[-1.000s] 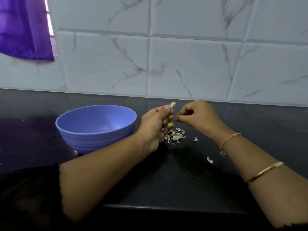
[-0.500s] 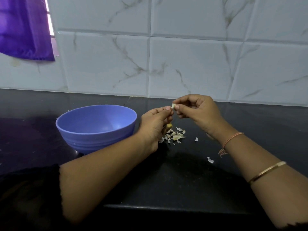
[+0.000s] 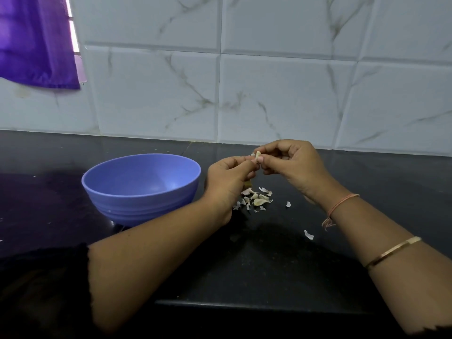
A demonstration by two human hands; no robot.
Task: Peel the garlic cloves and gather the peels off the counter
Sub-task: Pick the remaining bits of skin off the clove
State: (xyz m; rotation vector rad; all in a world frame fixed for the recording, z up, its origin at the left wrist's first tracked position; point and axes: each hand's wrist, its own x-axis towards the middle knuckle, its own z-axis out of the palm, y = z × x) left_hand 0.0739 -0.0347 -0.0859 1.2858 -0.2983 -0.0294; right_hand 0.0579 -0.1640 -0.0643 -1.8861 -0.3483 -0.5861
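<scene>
Both hands meet in the air above the black counter (image 3: pixel 269 265). The left hand (image 3: pixel 227 184) has its fingers curled. Its thumb and first finger pinch a small pale garlic clove (image 3: pixel 258 154). The right hand (image 3: pixel 297 167) has curled fingers too, and its fingertips pinch the same clove from the other side. The clove is up off the counter.

A little yellow bit (image 3: pixel 248 184) peeks out under the left hand's fingers. I cannot tell what it is.

A small pile of garlic peels (image 3: pixel 256 199) lies on the counter just below the hands. One loose peel (image 3: pixel 288 204) lies just to the right of the pile. A second peel (image 3: pixel 308 234) lies nearer the person.

A blue bowl (image 3: pixel 137 206) stands on the counter to the left of the left hand, and the left arm passes in front of it. The right arm wears a thread band (image 3: pixel 342 203) and a gold bangle (image 3: pixel 393 252). A white tile wall (image 3: pixel 281 94) stands behind the counter.
</scene>
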